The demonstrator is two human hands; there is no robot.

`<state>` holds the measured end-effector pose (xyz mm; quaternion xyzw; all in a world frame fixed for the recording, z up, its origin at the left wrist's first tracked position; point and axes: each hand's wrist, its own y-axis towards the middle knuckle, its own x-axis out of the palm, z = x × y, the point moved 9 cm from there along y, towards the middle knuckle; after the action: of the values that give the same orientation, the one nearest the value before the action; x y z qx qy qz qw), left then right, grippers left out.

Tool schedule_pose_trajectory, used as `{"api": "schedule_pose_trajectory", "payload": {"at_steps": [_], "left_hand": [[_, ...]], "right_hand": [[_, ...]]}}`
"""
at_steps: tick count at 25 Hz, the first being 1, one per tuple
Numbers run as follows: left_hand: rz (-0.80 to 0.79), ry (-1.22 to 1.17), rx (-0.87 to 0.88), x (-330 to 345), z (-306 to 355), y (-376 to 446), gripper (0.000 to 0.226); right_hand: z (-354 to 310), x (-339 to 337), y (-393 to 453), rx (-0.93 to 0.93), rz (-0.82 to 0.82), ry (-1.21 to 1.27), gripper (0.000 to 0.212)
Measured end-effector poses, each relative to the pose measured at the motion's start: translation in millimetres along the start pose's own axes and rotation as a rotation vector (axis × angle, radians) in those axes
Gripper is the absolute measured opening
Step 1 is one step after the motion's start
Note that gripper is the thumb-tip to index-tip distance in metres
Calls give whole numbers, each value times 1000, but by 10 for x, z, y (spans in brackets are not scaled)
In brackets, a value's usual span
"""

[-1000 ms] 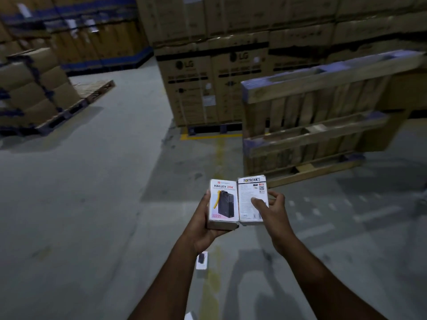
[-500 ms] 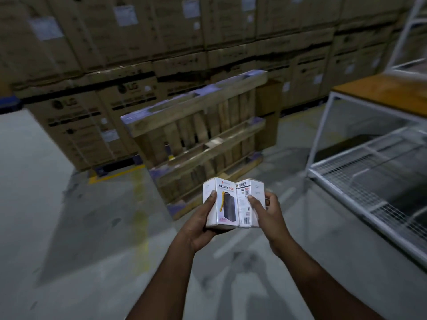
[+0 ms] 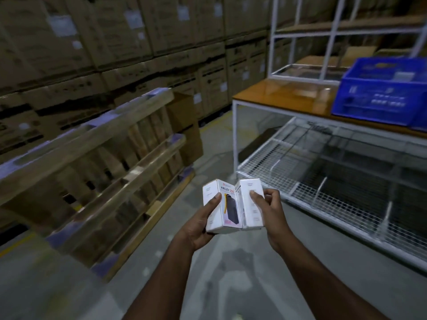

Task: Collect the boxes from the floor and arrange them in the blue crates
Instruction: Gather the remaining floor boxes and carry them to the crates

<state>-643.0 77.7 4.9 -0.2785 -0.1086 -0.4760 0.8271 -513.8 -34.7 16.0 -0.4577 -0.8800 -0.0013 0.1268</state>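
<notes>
Two small white product boxes are held side by side in front of me. My left hand (image 3: 201,224) grips the left box (image 3: 225,204), printed "HALLEY 20K" with a dark device picture. My right hand (image 3: 269,209) grips the right box (image 3: 248,204), thumb across its face. The two boxes touch along their inner edges. A blue crate (image 3: 379,98) stands on the orange-topped table (image 3: 284,95) at the upper right, well beyond my hands.
A wooden pallet (image 3: 99,172) leans on edge at the left. Stacked brown cartons (image 3: 115,49) fill the back wall. A white wire-mesh shelf (image 3: 335,181) runs under the table at the right. Grey concrete floor (image 3: 57,285) lies below.
The view has swung to the right: the table, wire shelf and blue crate came into sight and the pallet slid left. Both hands kept hold of the boxes, which tilted slightly.
</notes>
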Motion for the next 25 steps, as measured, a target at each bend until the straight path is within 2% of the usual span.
{"api": "schedule_pose_trajectory", "payload": {"at_steps": [5,10,11,14,16,18,22,25], "left_hand": [[-136,177,-1,519,314,1090,63],[-253,328,25,1214,640,2010,48],[-259,356,38,1342,664,2190,52],[-230,425,54,1691,642,2698,92],[-235,435,79,1953,605,3035,100],[-282,440,69,2314,592,3267,92],[-441,502,94,3129,564,3711,43],[-478,517,114,3686,593,4038,42]], "right_hand": [[-342,-506,699,-62,191,-26,44],[-721,-962,1291,-161,340,-79,41],[-777,-1071,1384,-178,364,-67,37],[-931,-1467,1637,-219,449,-44,34],[-1039,-1753,1834,-243,496,-37,33],[-1154,-2078,2048,-264,542,-25,33],[-1462,-2802,2547,-327,608,17,33],[-1727,-3304,2936,-355,608,17,36]]}}
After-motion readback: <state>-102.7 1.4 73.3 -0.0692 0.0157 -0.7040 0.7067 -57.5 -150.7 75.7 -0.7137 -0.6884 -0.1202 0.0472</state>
